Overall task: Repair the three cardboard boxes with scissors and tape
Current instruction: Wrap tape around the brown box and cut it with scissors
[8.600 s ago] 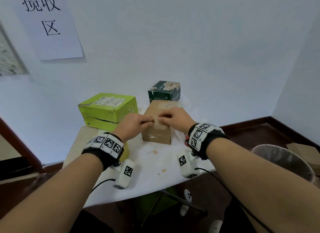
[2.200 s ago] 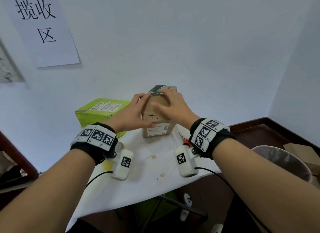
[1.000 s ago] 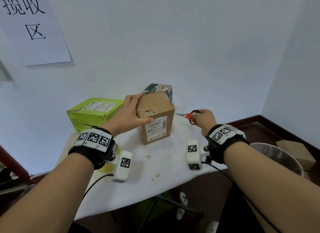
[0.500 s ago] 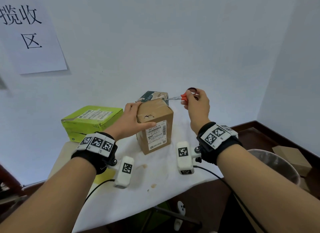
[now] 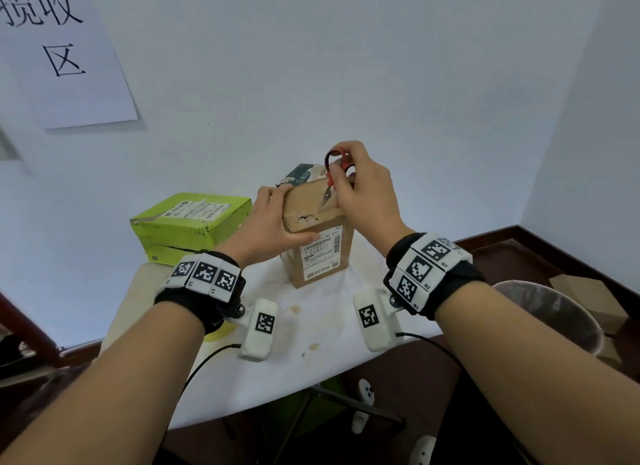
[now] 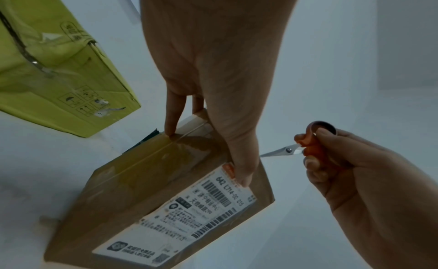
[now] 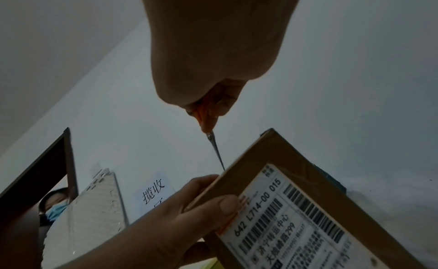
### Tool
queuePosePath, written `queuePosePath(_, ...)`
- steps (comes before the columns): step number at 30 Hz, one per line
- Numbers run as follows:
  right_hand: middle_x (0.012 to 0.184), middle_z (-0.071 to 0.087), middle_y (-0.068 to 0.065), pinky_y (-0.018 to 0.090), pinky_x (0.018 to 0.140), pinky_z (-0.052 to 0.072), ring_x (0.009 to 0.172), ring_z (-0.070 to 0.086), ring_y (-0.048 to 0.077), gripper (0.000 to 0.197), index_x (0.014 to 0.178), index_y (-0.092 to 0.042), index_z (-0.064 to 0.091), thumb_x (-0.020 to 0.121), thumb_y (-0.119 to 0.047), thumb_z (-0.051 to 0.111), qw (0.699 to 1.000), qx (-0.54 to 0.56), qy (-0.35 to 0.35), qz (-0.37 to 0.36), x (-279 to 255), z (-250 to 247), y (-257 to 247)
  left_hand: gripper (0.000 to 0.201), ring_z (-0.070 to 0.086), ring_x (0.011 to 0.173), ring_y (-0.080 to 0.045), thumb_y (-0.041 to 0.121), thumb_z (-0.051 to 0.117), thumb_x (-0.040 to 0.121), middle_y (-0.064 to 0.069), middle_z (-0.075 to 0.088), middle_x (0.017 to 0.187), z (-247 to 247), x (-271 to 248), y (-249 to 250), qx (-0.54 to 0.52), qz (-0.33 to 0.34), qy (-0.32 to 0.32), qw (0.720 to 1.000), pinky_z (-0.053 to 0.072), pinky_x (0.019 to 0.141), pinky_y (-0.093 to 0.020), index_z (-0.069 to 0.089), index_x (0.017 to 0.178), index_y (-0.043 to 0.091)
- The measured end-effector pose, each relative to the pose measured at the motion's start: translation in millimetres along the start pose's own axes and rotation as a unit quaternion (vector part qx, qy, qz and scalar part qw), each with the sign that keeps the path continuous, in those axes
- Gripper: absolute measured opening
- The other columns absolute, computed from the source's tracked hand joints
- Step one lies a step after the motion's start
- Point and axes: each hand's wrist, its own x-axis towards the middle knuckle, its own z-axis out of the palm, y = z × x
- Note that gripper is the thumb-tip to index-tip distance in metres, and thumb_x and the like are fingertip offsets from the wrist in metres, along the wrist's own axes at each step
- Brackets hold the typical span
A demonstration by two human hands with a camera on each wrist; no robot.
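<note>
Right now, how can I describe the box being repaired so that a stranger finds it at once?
On the white-covered table stand three boxes. Take the plain brown cardboard box in the middle, upright, nearer than the dark green box and right of the lime-green box. Only it carries a white barcode label and has a torn top edge.

The table (image 5: 311, 371) had a white cloth w/ brown spots. A brown box (image 5: 317, 246) stood on it, right under the grip. A green box (image 5: 188, 227) sat left of the grip, near but apart. A dark green box (image 5: 299, 177) sat just behind the brown one.
</note>
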Motion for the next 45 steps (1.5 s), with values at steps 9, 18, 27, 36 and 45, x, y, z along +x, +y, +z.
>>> queuePosePath(9,0.091,0.062,-0.009,0.034,0.072,0.047,0.072,0.057,0.015,0.020,0.116,-0.017,0.053,0.097,-0.023,0.047,0.995,-0.065,-0.048,-0.058,-8,5,-5,0.101,0.040,0.121,-0.014,0.049,0.080,0.069,0.000,0.029,0.129,2,-1,-3,-0.010,0.001,0.002,1.000,0.040,0.104,-0.034,0.024,0.147,0.018)
queuePosePath(18,0.108,0.061,-0.011,0.036,0.068,0.048,0.085,0.059,0.017,0.024,0.121,-0.023,0.052,0.100,-0.027,0.041,0.969,-0.177,-0.099,-0.143,-14,3,-18,0.099,0.040,0.122,-0.015,0.047,0.080,0.068,-0.002,0.031,0.129,3,3,-5,-0.008,0.012,0.007,1.000,0.038,0.105,-0.033,0.026,0.146,0.017)
queuePosePath(27,0.101,0.062,-0.010,0.031,0.063,0.040,0.080,0.055,0.017,0.024,0.121,-0.024,0.050,0.100,-0.028,0.039,0.964,-0.218,-0.102,-0.111,-12,5,-15,0.101,0.038,0.127,-0.018,0.047,0.081,0.068,-0.002,0.029,0.132,5,4,-4,-0.010,0.008,-0.002,1.000,0.037,0.108,-0.036,0.025,0.147,0.017)
queuePosePath(36,0.075,0.067,0.000,0.024,0.057,0.049,0.047,0.057,0.011,0.008,0.099,-0.016,0.056,0.095,-0.014,0.049,0.953,0.178,0.011,0.246,-5,11,16,0.101,0.037,0.128,-0.016,0.048,0.080,0.069,-0.002,0.027,0.133,4,4,-4,-0.004,0.006,0.001,1.000,0.035,0.109,-0.034,0.024,0.147,0.018)
queuePosePath(45,0.074,0.063,-0.003,0.026,0.054,0.047,0.046,0.055,0.009,0.005,0.096,-0.016,0.054,0.096,-0.015,0.048,0.937,0.237,0.014,0.258,-10,15,18,0.102,0.036,0.129,-0.016,0.048,0.081,0.068,-0.002,0.028,0.133,5,4,-6,-0.008,0.002,0.001,1.000,0.036,0.109,-0.035,0.025,0.147,0.016)
